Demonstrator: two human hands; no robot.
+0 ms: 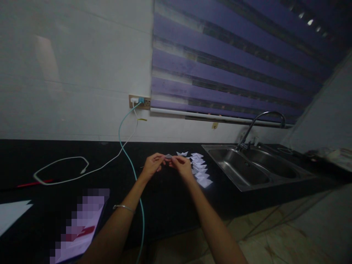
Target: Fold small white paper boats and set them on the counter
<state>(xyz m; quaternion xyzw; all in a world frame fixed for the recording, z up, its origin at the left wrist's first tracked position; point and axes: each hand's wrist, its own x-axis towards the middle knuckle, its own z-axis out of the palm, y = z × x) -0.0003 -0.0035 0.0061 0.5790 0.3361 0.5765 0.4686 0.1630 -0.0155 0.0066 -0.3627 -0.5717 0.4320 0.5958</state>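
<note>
Your left hand (152,165) and right hand (180,165) meet over the black counter (165,212), pinching a small folded paper (168,156) between them — the left fingers at its left end, the right fingers at its right end. Both grips are narrow, thumbs and fingertips drawn together on the paper. Just beyond and to the right of your right hand, white folded papers (202,170) stand close together in a row running from far to near, partly hidden at the left by that hand.

Farther right lies the double sink (233,168) with its curved faucet (261,116) at the far edge. On your left, a teal cable (142,216) runs from the wall outlet (147,103) toward the near side, passing by your left forearm, and a white cable (63,158) loops across the counter. Near left are a lit screen (86,222), partly pixelated, and white sheets (12,214) — well apart from your hands.
</note>
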